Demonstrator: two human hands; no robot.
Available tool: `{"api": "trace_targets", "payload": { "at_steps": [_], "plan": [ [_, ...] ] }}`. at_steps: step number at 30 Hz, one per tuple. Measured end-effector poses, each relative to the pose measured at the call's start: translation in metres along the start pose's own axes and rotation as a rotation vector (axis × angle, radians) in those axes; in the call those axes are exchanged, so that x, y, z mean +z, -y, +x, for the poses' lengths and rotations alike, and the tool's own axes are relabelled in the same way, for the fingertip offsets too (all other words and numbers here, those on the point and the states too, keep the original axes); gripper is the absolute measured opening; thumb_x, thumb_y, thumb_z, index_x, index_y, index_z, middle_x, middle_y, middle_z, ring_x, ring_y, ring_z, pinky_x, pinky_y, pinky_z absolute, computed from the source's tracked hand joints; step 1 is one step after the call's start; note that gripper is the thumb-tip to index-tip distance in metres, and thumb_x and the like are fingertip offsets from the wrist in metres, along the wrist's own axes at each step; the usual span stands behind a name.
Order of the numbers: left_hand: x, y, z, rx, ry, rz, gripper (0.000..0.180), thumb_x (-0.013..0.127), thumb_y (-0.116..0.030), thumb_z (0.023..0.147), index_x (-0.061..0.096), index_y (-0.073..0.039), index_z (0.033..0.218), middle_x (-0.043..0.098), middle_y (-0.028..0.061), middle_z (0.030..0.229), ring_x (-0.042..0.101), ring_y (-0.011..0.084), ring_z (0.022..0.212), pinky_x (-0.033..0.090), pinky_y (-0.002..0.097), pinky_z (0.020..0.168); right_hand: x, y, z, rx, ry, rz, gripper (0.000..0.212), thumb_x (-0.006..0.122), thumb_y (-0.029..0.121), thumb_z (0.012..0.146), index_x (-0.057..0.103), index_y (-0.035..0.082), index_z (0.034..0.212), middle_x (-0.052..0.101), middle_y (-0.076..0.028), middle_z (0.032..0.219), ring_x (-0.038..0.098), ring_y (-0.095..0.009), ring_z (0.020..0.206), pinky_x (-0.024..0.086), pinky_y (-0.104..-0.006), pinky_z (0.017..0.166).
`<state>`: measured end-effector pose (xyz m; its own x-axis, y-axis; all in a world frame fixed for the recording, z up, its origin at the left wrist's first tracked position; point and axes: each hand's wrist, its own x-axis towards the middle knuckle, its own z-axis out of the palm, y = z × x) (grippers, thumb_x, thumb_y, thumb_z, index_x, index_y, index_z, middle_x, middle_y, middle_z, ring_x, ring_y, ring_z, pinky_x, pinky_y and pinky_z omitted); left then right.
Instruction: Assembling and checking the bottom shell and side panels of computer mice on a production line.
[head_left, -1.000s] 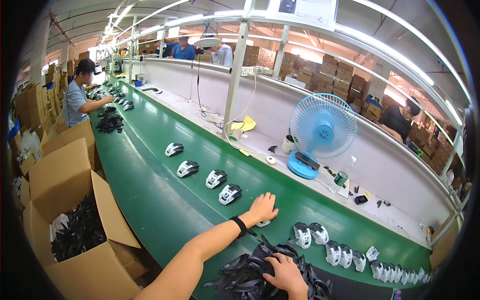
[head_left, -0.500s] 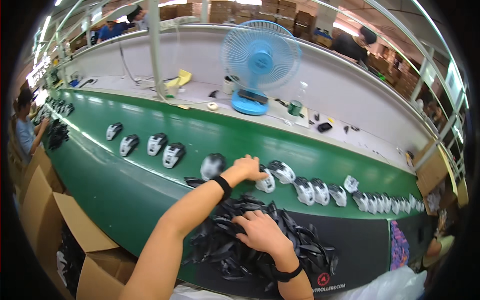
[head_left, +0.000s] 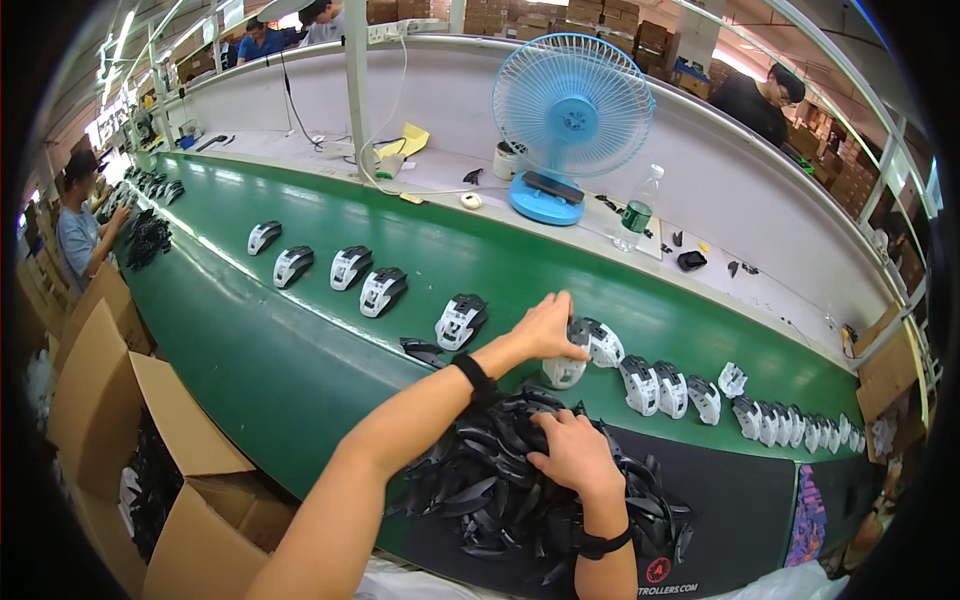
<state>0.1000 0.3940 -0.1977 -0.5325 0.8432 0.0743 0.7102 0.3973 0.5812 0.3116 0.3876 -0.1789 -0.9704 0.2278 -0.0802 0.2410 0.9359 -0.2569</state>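
My left hand (head_left: 548, 328) reaches across the belt, its thumb and fingers closed around the upper end of a white-and-black computer mouse shell (head_left: 565, 373). Another mouse shell (head_left: 604, 343) lies right beside it. Low in front of me, my right hand (head_left: 578, 452) rests on a heap of curved black plastic pieces (head_left: 480, 490). Its thumb and index finger are apart, with dark pieces between them; the other fingertips are partly hidden. I wear a black band on each wrist.
Several mouse shells (head_left: 384, 291) stand spaced out to the left, and a close row (head_left: 770, 423) runs right along the green belt (head_left: 250, 360). A blue fan (head_left: 573, 120) and a bottle (head_left: 636, 215) stand on the back ledge. Open cardboard boxes (head_left: 190, 420) are at lower left.
The whole view has shifted, so the scene sits further right. My left hand stays at the same mouse shell, its fingers now around it. My right hand has moved slightly right over the heap.
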Motion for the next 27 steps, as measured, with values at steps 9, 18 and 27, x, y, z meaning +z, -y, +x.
{"api": "trace_targets", "payload": {
  "at_steps": [9, 18, 27],
  "plan": [
    [-0.158, 0.121, -0.096, -0.151, -0.065, -0.185, 0.041, 0.071, -0.024, 0.074, 0.06, 0.0, 0.104, 0.063, 0.0117, 0.096, 0.059, 0.0169, 0.089, 0.046, 0.0275, 0.078, -0.015, -0.011, 0.003, -0.072, -0.001, 0.129, 0.037, 0.072, 0.019, 0.072, 0.058, 0.009, 0.105, 0.062, -0.012, 0.093, 0.058, -0.031, 0.094, 0.048, -0.0387, 0.082],
    [-0.117, 0.12, -0.108, -0.209, 0.402, 0.387, 0.046, 0.068, -0.039, 0.071, 0.06, -0.012, 0.107, 0.066, 0.0159, 0.097, 0.061, 0.0337, 0.095, 0.048, 0.042, 0.08, -0.041, -0.015, -0.01, -0.173, 0.064, 0.353, 0.016, 0.066, 0.016, 0.074, 0.062, 0.005, 0.086, 0.062, -0.012, 0.079, 0.062, -0.029, 0.075, 0.048, -0.0363, 0.067],
    [-0.12, 0.071, -0.143, -0.181, 0.263, 0.543, 0.024, 0.055, -0.01, 0.077, 0.061, -0.014, 0.1, 0.066, 0.013, 0.09, 0.064, 0.0312, 0.087, 0.05, 0.043, 0.072, -0.039, -0.018, -0.012, -0.158, -0.213, 0.731, 0.022, 0.069, 0.009, 0.07, 0.049, 0.001, 0.066, 0.054, -0.005, 0.054, 0.056, -0.012, 0.049, 0.045, -0.0246, 0.05]
  ]
}}
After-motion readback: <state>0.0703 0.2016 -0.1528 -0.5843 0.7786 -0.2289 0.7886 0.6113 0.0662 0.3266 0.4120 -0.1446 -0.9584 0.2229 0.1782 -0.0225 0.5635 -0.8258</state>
